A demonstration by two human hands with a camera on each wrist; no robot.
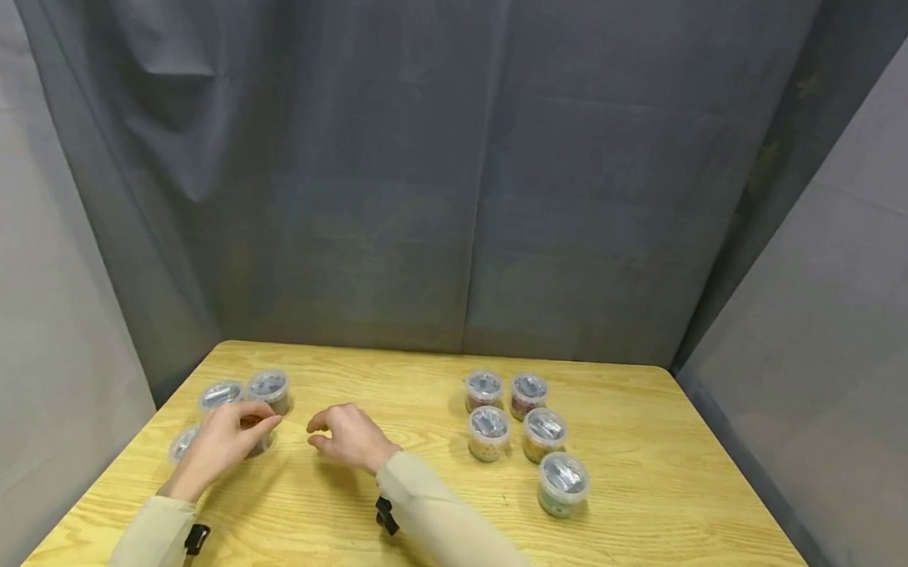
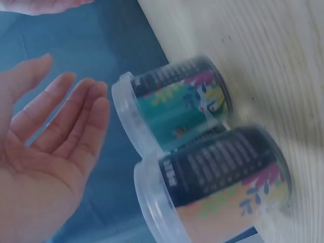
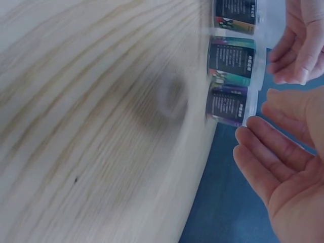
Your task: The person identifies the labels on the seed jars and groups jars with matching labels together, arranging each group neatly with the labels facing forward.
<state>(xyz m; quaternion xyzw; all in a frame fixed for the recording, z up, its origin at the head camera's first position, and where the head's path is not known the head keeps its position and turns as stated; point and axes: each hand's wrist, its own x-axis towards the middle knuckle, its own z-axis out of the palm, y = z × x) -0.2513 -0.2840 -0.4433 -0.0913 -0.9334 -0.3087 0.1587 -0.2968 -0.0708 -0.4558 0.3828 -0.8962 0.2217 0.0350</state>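
My left hand (image 1: 219, 442) hovers over a cluster of small round lidded tubs at the table's left, fingers loosely bent and holding nothing. It partly hides a dark-sided tub (image 1: 259, 448). Behind it stand a grey-lidded tub (image 1: 268, 385) and another tub (image 1: 221, 394); one more tub (image 1: 182, 442) shows left of the wrist. The left wrist view shows a teal-labelled tub (image 2: 177, 109) and a peach-labelled tub (image 2: 223, 192) beside the relaxed fingers. My right hand (image 1: 351, 434) hangs to the right of this cluster, bare, its fingers gently bent and apart from the tubs.
Several similar tubs stand in a loose group right of centre, the nearest a green-tinted tub (image 1: 563, 486). They sit on a yellow wood-grain table (image 1: 385, 523). A dark grey curtain (image 1: 367, 189) hangs behind, with pale panels (image 1: 835, 347) at the sides.
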